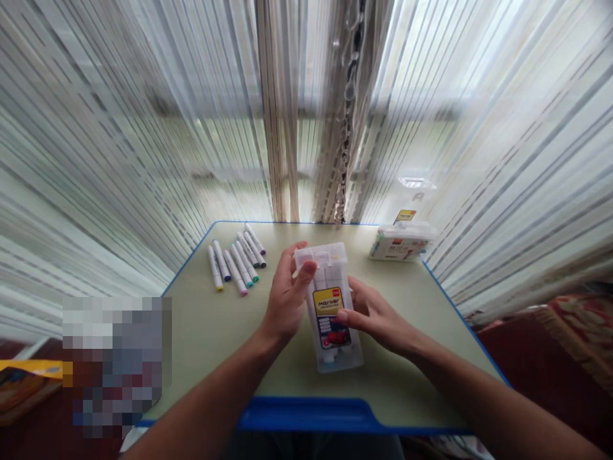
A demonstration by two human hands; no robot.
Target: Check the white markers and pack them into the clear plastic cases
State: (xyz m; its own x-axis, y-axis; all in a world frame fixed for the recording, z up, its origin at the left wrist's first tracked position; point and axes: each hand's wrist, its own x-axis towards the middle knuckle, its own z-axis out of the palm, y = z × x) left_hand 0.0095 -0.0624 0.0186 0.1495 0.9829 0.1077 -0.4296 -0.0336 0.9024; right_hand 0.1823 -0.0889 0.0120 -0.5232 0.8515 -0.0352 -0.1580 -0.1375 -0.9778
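Observation:
Between my two hands, over the middle of the table, is a clear plastic marker case with a yellow and dark label. My left hand grips its upper left side, the thumb lying across the front near the lid. Around the right edge my right hand is closed, with its thumb on the label. The lid end points away from me, and a few white markers show through the plastic. Several loose white markers with coloured ends lie to the left of my left hand.
A second clear case stands at the table's back right. The pale table has a blue rim and a blue tray at its front edge. String curtains hang right behind it. A blurred-out patch covers something at the left.

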